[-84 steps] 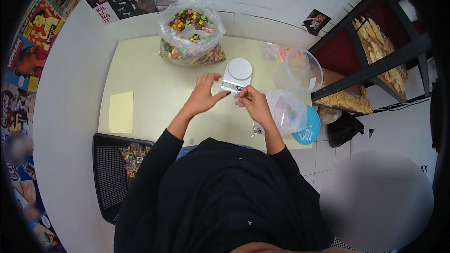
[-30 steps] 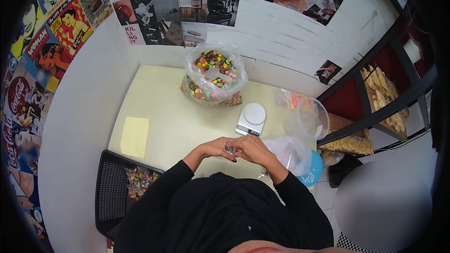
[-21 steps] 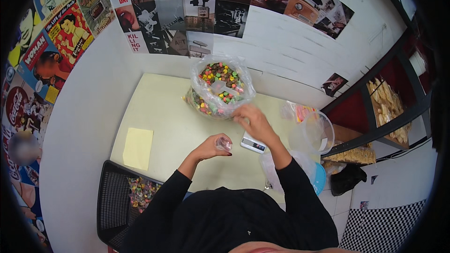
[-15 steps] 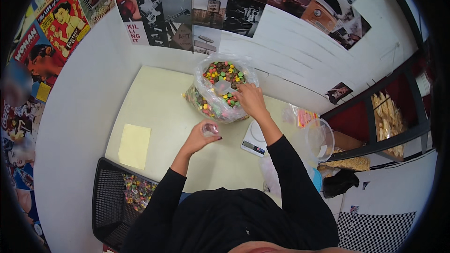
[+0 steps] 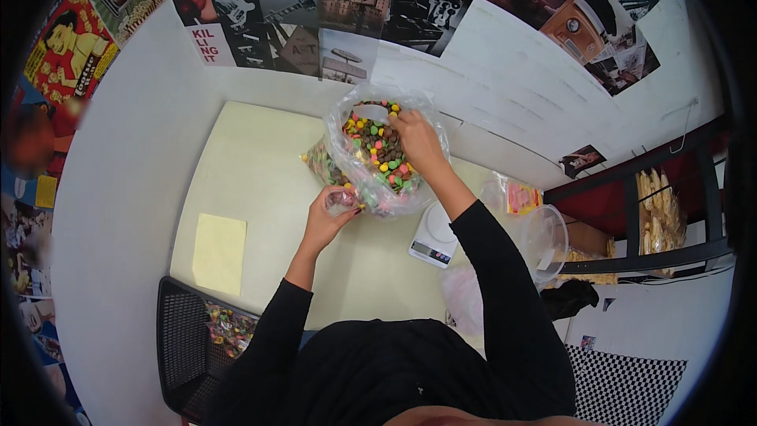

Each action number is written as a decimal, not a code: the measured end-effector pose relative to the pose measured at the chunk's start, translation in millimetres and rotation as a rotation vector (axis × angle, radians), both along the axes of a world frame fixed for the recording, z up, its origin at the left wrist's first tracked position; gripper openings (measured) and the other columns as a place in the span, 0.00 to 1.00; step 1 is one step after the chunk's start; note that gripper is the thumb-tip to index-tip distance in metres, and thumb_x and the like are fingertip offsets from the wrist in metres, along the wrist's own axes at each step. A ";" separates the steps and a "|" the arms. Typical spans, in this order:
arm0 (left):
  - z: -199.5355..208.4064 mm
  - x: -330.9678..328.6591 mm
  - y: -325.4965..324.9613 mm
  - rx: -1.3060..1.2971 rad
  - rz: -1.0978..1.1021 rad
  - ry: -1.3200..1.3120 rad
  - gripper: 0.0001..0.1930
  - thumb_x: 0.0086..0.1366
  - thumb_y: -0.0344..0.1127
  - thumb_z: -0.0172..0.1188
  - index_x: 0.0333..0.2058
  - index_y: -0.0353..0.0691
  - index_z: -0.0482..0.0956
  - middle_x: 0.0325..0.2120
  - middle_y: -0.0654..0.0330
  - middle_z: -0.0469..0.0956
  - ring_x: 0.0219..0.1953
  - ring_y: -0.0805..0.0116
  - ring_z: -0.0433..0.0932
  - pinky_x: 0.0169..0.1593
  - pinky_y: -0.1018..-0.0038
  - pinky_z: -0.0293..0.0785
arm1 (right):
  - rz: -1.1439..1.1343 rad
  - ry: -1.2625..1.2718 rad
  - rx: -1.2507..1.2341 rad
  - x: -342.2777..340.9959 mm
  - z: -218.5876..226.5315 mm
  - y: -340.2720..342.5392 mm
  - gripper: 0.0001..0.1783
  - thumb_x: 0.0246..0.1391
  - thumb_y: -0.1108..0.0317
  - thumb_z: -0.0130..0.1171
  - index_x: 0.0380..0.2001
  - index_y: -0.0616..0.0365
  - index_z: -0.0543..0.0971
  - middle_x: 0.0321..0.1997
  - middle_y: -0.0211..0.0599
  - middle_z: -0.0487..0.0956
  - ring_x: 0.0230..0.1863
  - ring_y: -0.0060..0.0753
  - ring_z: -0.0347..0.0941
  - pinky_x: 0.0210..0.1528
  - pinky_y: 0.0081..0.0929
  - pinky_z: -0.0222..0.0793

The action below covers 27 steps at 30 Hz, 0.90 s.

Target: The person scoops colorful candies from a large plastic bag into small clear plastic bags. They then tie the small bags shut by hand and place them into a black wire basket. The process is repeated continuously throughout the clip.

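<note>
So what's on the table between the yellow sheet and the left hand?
Nothing: in the head view, bare table lies between the yellow sheet and the left hand.

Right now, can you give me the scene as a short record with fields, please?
Left hand: the left hand holds a small clear container beside the bag.
Right hand: the right hand reaches into the open clear bag of colourful candies; its grip cannot be judged.
Surface: pale yellow table.
Nearby: white kitchen scale, clear plastic bowl, yellow sheet.
Below the table: black mesh basket with wrapped sweets.
</note>
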<state>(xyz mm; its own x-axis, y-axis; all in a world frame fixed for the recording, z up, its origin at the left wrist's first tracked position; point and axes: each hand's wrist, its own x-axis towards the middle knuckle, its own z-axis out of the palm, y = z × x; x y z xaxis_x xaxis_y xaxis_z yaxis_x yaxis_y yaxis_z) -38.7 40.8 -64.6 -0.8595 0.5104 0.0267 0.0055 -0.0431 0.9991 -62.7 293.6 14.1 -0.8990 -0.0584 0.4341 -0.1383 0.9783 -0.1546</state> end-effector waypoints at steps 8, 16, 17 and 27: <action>-6.0 -2.7 6.5 0.050 0.017 -0.010 0.22 0.52 0.21 0.67 0.45 0.36 0.70 0.37 0.63 0.75 0.42 0.72 0.74 0.50 0.74 0.71 | 0.054 -0.196 -0.126 29.1 5.3 -11.9 0.23 0.43 0.81 0.51 0.47 0.64 0.77 0.36 0.46 0.75 0.44 0.51 0.71 0.46 0.40 0.70; -1.9 4.8 12.2 0.045 0.050 -0.009 0.22 0.53 0.21 0.66 0.46 0.37 0.70 0.37 0.62 0.74 0.43 0.71 0.73 0.51 0.74 0.70 | -0.013 -0.242 -0.272 44.6 13.0 -19.9 0.21 0.43 0.80 0.52 0.43 0.60 0.80 0.33 0.50 0.76 0.38 0.54 0.73 0.43 0.43 0.69; -2.6 5.1 14.3 0.036 0.051 0.026 0.22 0.53 0.21 0.65 0.47 0.37 0.70 0.37 0.62 0.74 0.43 0.71 0.73 0.51 0.74 0.71 | -0.019 -0.188 -0.267 45.4 -1.5 -28.7 0.21 0.44 0.80 0.51 0.43 0.60 0.81 0.33 0.50 0.76 0.37 0.54 0.74 0.42 0.43 0.69; -2.1 8.3 16.0 0.036 0.088 0.017 0.23 0.53 0.20 0.65 0.47 0.36 0.69 0.38 0.61 0.74 0.42 0.71 0.74 0.49 0.74 0.72 | -0.227 -0.385 -0.909 20.9 -23.0 -24.7 0.14 0.55 0.73 0.51 0.41 0.62 0.82 0.33 0.46 0.82 0.29 0.38 0.78 0.34 0.35 0.72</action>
<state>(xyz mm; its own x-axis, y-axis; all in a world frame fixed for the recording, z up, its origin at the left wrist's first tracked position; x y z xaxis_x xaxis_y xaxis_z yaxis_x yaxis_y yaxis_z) -30.5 56.8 -66.8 -0.9002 0.4315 0.0586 0.0275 -0.0778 0.9966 -41.8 268.9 -8.9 -0.9361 0.3393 -0.0929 0.2526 0.4642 -0.8489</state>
